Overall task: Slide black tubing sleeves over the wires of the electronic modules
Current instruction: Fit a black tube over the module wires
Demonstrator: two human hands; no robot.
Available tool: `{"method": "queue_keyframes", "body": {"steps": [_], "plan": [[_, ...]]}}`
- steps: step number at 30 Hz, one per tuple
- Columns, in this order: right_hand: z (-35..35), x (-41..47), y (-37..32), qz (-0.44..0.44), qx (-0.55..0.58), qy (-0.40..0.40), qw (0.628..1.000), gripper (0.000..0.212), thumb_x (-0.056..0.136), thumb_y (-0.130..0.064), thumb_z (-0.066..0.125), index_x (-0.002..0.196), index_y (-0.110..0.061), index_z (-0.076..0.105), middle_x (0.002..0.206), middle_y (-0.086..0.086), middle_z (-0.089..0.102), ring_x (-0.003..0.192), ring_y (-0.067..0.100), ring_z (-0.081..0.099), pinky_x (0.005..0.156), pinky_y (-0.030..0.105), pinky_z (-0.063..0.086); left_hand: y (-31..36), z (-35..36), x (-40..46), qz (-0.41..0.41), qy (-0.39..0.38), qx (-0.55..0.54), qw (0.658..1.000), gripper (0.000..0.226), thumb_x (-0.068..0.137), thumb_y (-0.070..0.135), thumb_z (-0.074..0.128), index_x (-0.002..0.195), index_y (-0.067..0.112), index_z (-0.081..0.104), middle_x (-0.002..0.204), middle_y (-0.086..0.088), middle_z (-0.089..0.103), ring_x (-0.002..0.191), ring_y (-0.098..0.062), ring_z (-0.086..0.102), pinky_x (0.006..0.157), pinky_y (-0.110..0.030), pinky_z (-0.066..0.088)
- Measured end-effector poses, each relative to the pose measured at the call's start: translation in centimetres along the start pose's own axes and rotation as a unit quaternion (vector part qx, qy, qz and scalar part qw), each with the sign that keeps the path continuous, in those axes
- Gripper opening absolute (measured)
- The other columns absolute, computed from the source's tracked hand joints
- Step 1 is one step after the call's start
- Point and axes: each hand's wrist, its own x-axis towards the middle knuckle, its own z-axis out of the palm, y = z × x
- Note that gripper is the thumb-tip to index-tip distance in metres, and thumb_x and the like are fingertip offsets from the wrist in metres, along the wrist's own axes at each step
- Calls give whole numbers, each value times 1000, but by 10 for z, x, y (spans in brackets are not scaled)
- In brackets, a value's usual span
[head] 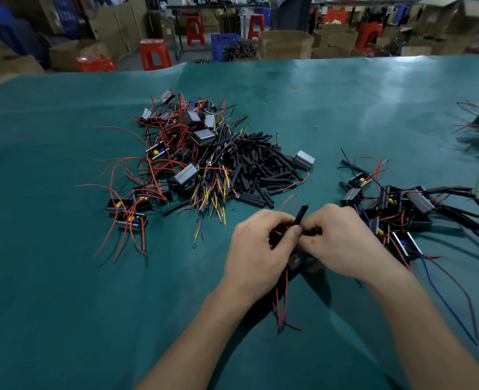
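Your left hand and right hand pinched one black sleeve between curled fingers; it looked light and limp, best gripped near its mouth, wires dangling beneath.

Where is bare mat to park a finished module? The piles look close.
Free: near-left mat below the unsleeved modules, and the far strip beyond the sleeve pile. Crowded: the centre, and right by the sleeved modules, beside the right hand.

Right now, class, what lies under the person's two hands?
A dark module shows beneath the left hand and right hand, with red wires trailing toward the person. Its top and its wire joints are covered.
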Motion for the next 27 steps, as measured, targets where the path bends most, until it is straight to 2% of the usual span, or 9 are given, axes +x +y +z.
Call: {"method": "queue_keyframes", "body": {"steps": [4, 9, 11, 14, 16, 18, 20, 24, 27], "plan": [[-2, 0, -3, -7, 28, -11, 1000, 36, 85, -18, 72, 53, -33, 67, 54, -6, 68, 51, 6, 67, 48, 16, 49, -2, 0, 0, -27, 0, -19, 999, 7, 90, 18, 66, 90, 14, 71, 83, 8, 71, 80, -9, 66, 76, -35, 53], [2, 1, -3, -18, -4, 30, 999, 20, 81, -37, 73, 61, -34, 72, 64, 2, 69, 65, 22, 64, 61, 36, 51, -3, 2, -2, -44, -25, -29, 998, 5, 96, 14, 59, 93, 15, 63, 90, 6, 73, 87, -15, 69, 78, -40, 53], [1, 1, -2, -11, -9, 39, 999, 18, 80, -44, 73, 63, -38, 73, 57, 0, 65, 57, 18, 58, 53, 30, 49, -2, 2, -2, -50, -32, -27, 998, 4, 97, 14, 57, 94, 15, 60, 92, 5, 74, 89, -17, 70, 79, -42, 53], [-1, -1, -2, 12, -6, 20, 1000, 37, 84, -46, 72, 48, -43, 64, 42, -7, 52, 40, 11, 42, 41, 19, 37, 0, 3, -3, -55, -41, -28, 997, 8, 99, 18, 54, 92, 20, 53, 93, 3, 74, 88, -20, 69, 78, -42, 53], [1, -3, -5, 34, 12, 6, 999, 37, 89, -40, 71, 52, -36, 67, 43, -11, 58, 35, 3, 48, 39, 15, 39, 1, 3, -4, -50, -42, -16, 998, 10, 99, 22, 53, 90, 23, 48, 84, 2, 71, 78, -18, 65, 72, -39, 50], [3, -3, -8, 56, 59, 5, 997, 29, 91, -30, 71, 62, -25, 73, 52, -11, 67, 39, 7, 63, 40, 15, 45, 2, 2, -3, -43, -33, -5, 999, 14, 100, 22, 54, 89, 25, 46, 75, 5, 65, 69, -12, 57, 65, -30, 45], [5, -3, -9, 58, 81, 28, 995, 23, 90, -26, 74, 68, -19, 77, 55, -9, 69, 44, 8, 67, 42, 14, 47, 2, 1, -2, -48, -26, -6, 998, 16, 100, 19, 56, 88, 24, 46, 77, 6, 66, 72, -13, 60, 67, -30, 46], [8, 1, -6, 35, 77, 50, 995, 17, 89, -29, 73, 74, -22, 79, 58, -7, 71, 54, 8, 70, 60, 31, 61, 0, 1, 0, -55, -6, -3, 998, 12, 100, 16, 57, 90, 19, 51, 79, 4, 69, 74, -17, 63, 70, -35, 47], [8, 3, -3, -1, 56, 81, 995, 15, 88, -25, 75, 73, -23, 79, 52, -20, 64, 50, -2, 59, 51, 12, 45, -1, 1, 1, -47, 9, 12, 999, 10, 99, 16, 59, 91, 15, 54, 71, 11, 60, 65, -10, 54, 65, -33, 44]]}}
